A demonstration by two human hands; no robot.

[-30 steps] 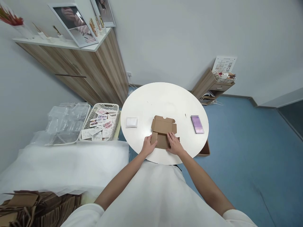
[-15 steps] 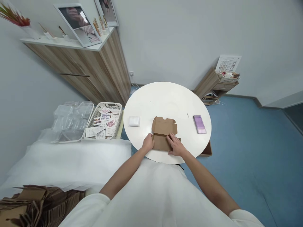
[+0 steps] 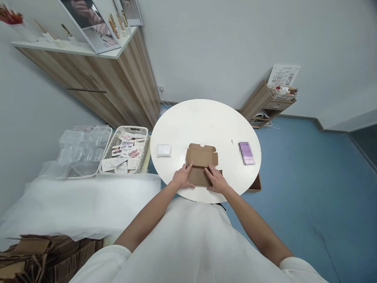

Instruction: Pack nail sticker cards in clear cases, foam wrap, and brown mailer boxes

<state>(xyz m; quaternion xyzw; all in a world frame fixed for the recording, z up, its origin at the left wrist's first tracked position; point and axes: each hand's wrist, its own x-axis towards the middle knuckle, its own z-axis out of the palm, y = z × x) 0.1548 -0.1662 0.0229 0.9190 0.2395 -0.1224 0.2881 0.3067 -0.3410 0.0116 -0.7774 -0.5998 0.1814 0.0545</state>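
A brown cardboard box (image 3: pixel 202 158) lies unfolded near the front edge of the white round table (image 3: pixel 206 118), its lid flaps spread toward the back. My left hand (image 3: pixel 183 177) rests on the left side of its front panel, fingers apart. On the right side of that panel, my right hand (image 3: pixel 216 179) lies with its fingers spread. Left of the box is a small white packet (image 3: pixel 164 150). A pixelated purple item (image 3: pixel 246 153) lies at the table's right, with a tiny dark object (image 3: pixel 232 142) beside it.
Left of the table stand a white basket of printed cards (image 3: pixel 126 151) and a tray of clear plastic packaging (image 3: pixel 85 147). Flattened cardboard (image 3: pixel 32 251) is stacked at the lower left. An open carton (image 3: pixel 255 184) sits under the table's right edge. A wooden cabinet (image 3: pixel 118 86) stands behind.
My left hand has gone from gripping the box's left edge to lying spread on its front panel. My right hand stays on the right side. The view has shifted slightly.
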